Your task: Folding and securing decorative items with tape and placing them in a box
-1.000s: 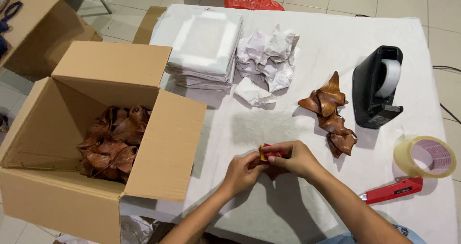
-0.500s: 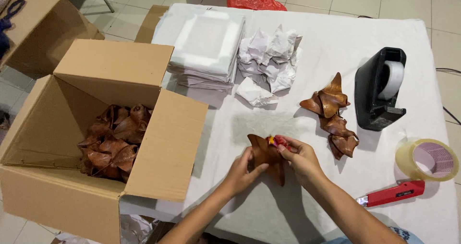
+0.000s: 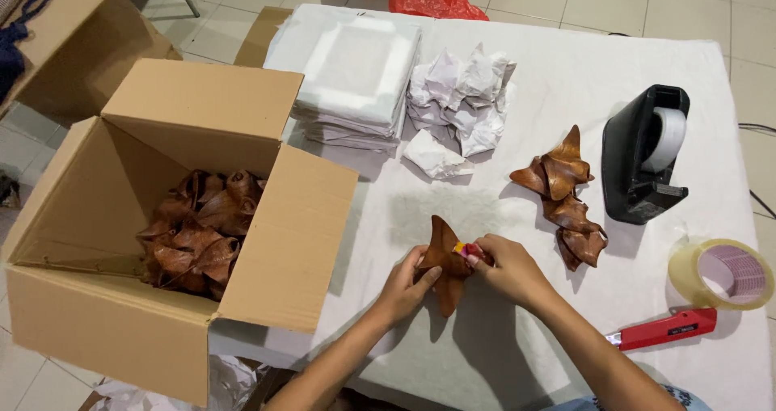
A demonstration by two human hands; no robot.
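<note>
1. Hands working at the near middle of the white table (image 3: 566, 80): left hand (image 3: 404, 286) is curling around the lower left side of a brown leaf-shaped piece (image 3: 443, 259), fingers half closed and pressing on it.
2. Right hand (image 3: 511, 269) is pinching the same piece from the right, fingertips closed on its edge, where a small red and yellow bit (image 3: 466, 252) is showing; what that bit is cannot be told.
3. Piece is resting low over the cloth between both hands, one point sticking up and away from the person.
4. Open cardboard box (image 3: 186, 217) is standing to the left, touching the table edge, its near flap hanging out toward the left hand. More brown pieces (image 3: 198, 229) are lying heaped inside.
5. Small pile of the same brown pieces (image 3: 566, 197) is sitting just right of the hands, near the right hand.
6. Black tape dispenser (image 3: 643, 156) is standing beyond that pile; a roll of clear tape (image 3: 721, 274) and a red cutter (image 3: 661, 330) are lying further right, well apart from the hands.
7. Stack of flat white sheets (image 3: 352, 80) and crumpled white paper (image 3: 461, 104) are sitting at the far side of the table.
8. Nothing is lying between the hands and the box flap.
</note>
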